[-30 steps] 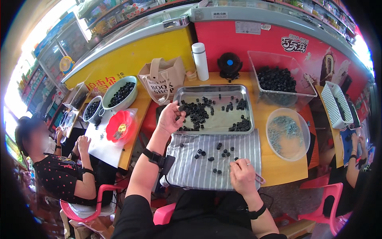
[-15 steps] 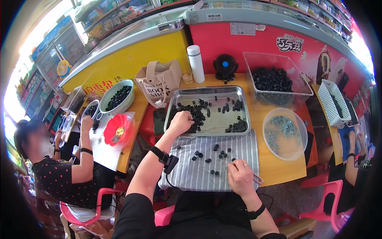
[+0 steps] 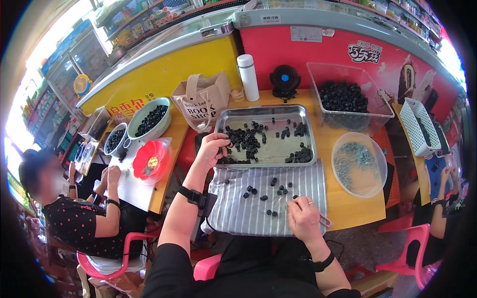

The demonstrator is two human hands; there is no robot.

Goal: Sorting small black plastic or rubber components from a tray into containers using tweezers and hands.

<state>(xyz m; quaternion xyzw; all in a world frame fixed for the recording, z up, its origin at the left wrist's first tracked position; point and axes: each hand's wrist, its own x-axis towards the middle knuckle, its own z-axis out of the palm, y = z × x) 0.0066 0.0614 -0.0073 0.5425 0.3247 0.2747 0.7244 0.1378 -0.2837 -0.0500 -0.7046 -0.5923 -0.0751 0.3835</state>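
My left hand (image 3: 213, 148) is closed in a pinch at the left rim of a metal tray (image 3: 271, 162); what its fingertips hold, if anything, is too small to make out. Small black ring-like rubber parts (image 3: 251, 141) lie heaped and scattered in the tray. On the grey striped cloth (image 3: 238, 213) in front of it sit several loose black parts (image 3: 264, 197). Above the cloth's right side, my right hand (image 3: 304, 218) has its fingers curled together, a black part (image 3: 295, 197) right by the fingertips. Beside that hand lies a thin reddish-handled tool (image 3: 326, 221), partly covered.
At right stand a clear bin (image 3: 343, 99) of black parts and a round tub (image 3: 365, 184) with small grey-green pieces. A white bottle (image 3: 248, 78), a black fan (image 3: 285, 79) and a tote bag (image 3: 198, 102) line the back. Co-workers sit left (image 3: 74, 213) and right.
My left hand has lifted from the parts in the tray and moved left to its rim. The right hand stays nearly in place. The left co-worker's hand has come down from the bowls.
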